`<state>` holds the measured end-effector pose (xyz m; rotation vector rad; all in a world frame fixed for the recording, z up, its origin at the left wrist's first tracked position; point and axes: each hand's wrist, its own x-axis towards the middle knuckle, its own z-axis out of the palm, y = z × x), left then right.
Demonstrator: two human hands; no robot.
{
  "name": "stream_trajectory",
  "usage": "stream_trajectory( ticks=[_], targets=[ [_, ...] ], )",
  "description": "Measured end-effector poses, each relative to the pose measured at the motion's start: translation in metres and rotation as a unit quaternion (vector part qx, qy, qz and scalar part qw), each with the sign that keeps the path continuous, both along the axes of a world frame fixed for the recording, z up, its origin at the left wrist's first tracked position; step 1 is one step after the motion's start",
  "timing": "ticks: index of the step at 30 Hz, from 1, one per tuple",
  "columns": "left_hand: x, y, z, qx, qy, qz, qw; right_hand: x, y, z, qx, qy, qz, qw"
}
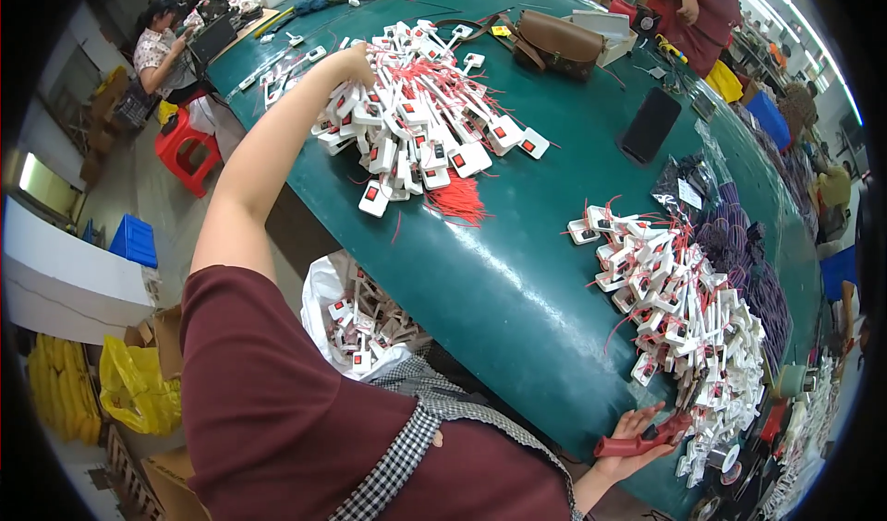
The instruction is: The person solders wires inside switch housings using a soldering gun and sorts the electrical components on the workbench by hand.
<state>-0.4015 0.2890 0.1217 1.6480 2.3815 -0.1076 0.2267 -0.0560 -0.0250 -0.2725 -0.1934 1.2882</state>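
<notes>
My left hand (pixel 355 62) reaches far across the green table (pixel 517 290) into a heap of white switch units with red buttons and red wires (pixel 427 128); its fingers are buried among them, so the grip is hidden. My right hand (pixel 633 440) rests at the table's near edge with its fingers curled on a red-handled tool (pixel 642 442). Just beyond that hand lies a second heap of white switch units (pixel 679 304).
A white bag holding more switch units (pixel 360 322) sits below the table edge. A black phone (pixel 650 125), a brown bag (pixel 557 42), and dark purple cords (pixel 748 262) lie on the table. Another person (pixel 698 8) stands at the far side; one sits at far left (pixel 159 50) near a red stool (pixel 189 147).
</notes>
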Motion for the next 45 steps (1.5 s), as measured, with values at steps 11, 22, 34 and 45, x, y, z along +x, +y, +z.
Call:
stream_trajectory(
  ticks=[11,22,34,45],
  targets=[
    [0.015,-0.033,0.018,0.118,-0.26,0.07,0.956,-0.002,0.002,0.003,0.021,0.045,0.045,0.998],
    [0.029,-0.033,0.011,0.123,-0.159,0.068,0.977,0.0,0.0,0.0,0.034,0.058,0.063,0.996],
    [0.081,-0.08,0.022,0.284,0.1,-0.129,0.945,0.002,0.001,0.0,0.006,0.018,0.026,0.999],
    [0.269,-0.126,-0.075,0.037,-0.54,-0.027,0.84,0.001,0.001,-0.001,0.024,0.047,0.033,0.998]
  ],
)
